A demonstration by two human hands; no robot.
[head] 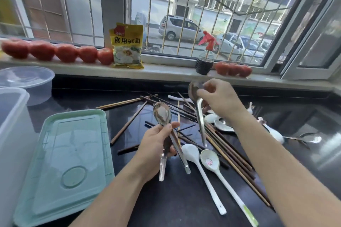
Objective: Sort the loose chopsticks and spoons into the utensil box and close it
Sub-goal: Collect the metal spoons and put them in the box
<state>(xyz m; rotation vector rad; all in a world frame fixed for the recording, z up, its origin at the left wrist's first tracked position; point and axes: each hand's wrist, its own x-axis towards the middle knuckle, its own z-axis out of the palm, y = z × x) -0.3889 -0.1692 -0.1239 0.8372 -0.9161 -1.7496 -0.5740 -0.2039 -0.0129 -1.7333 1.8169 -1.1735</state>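
Steel spoons (162,114) in both hands; chopsticks (227,145) beneath.

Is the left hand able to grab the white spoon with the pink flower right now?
Probably not yet. The left hand already grips metal spoons, so its fingers are full. The flower spoon lies uncovered on the counter just beside it, so nothing else blocks the way.
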